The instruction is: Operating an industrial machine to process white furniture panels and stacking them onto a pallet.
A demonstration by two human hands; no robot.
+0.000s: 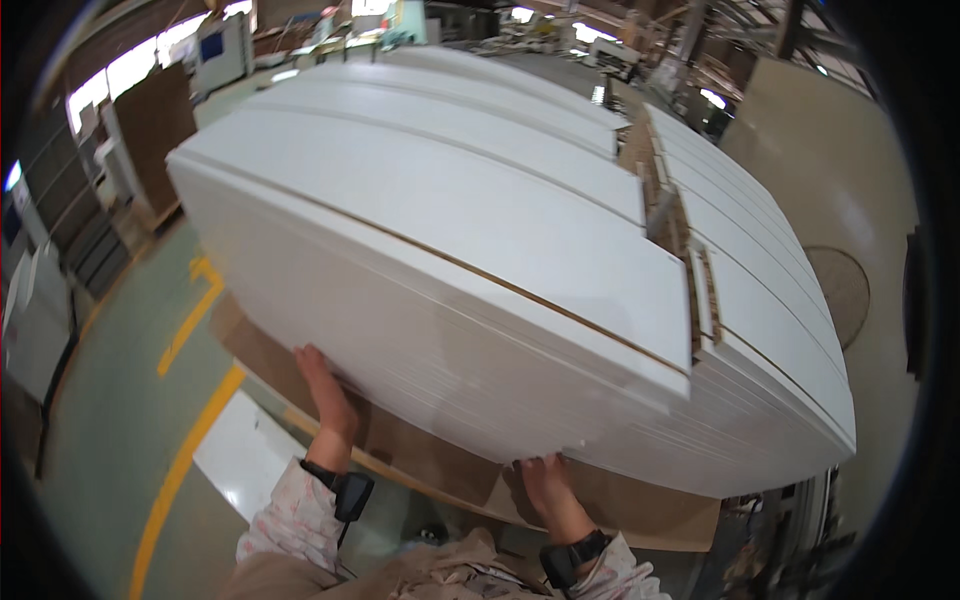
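A tall stack of white panels [430, 190] with thin brown gaps fills the middle. My left hand [327, 395] is at the lower edge of the stack's near face, toward its left part. Further right along that same edge, my right hand [550, 485] has its fingers bent against the white boards. The panels partly hide the fingertips of both hands. Dark bands with small black boxes sit on both wrists. Beneath the stack lies a brown board [420, 455], its near edge close to my body.
A second stack of white panels [770, 260] stands close on the right, with brown chipboard edges between the two. A white sheet [248, 455] lies low at the left, near a yellow floor line [185, 480]. A beige wall or panel [820, 170] rises at the right.
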